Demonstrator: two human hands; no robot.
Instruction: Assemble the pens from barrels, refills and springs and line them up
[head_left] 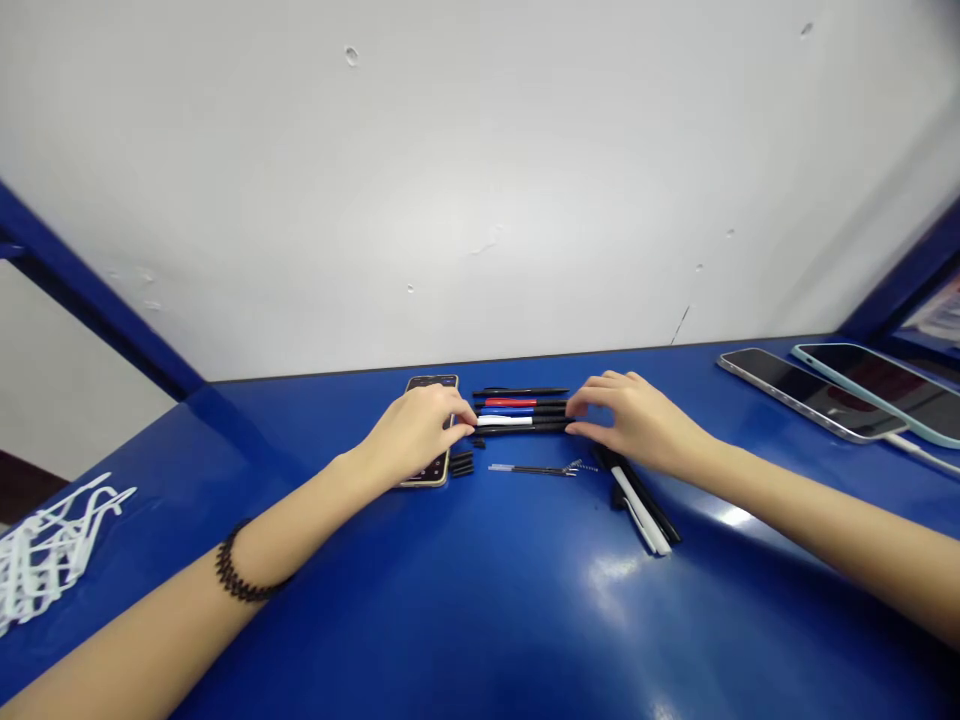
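Several pens lie side by side in a row: a black pen (525, 391) farthest away, then a red pen (511, 402), a blue pen (510, 411), a white pen (504, 421) and a nearer black pen (517, 429). My left hand (420, 425) pinches the left ends of the nearest ones, its thumb and fingertips curled. At the right ends, my right hand (634, 415) has thumb and fingers closed around the black grips. Under my left hand is a phone (429, 476), partly covered. Small black pen parts (462, 463) lie beside it.
Thin refills (529, 469) and a small spring (585, 466) lie before the row. Loose white and black pen barrels (645, 510) rest below my right hand. Two phones (817, 395) (900, 385), one with a cable, lie right. White plastic strips (52, 555) sit left; a wall (480, 200) stands behind.
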